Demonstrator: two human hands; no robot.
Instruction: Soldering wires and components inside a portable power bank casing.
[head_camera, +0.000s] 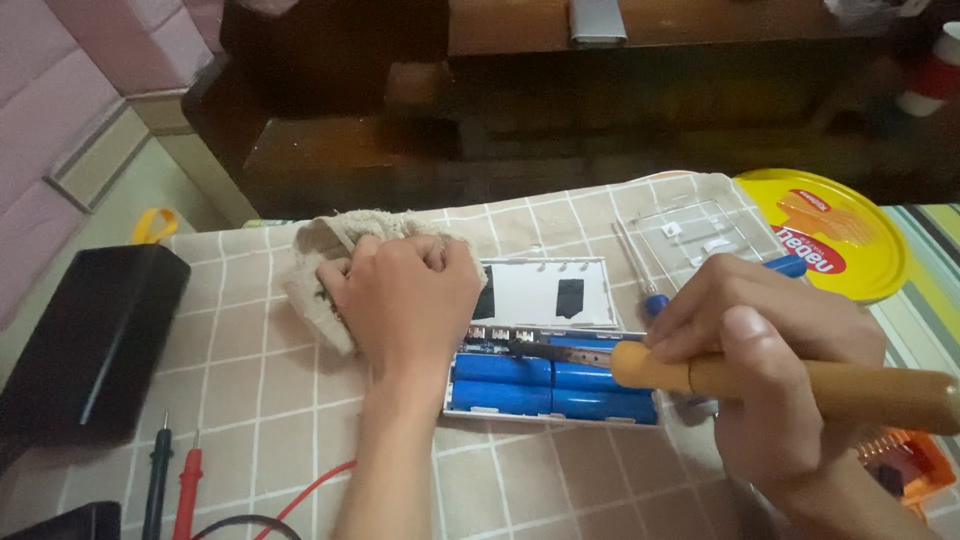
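Right now our right hand (770, 370) is clamped on a wooden-handled soldering iron (760, 375), tip on the circuit board at the top edge of the open white battery case (545, 345) with blue cells (553, 387). Our left hand (405, 290) is fisted on a beige cloth (320, 255), touching the case's left end, on the checked tablecloth (250, 350)

A home repair bench improvised on a cloth-covered table (250, 330), where a soldering iron (700, 372), multimeter probes (175, 480), a screwdriver (640, 275) and an opened battery pack (550, 385) sit before dark wooden furniture (420, 120) and tiled floor (100, 190).
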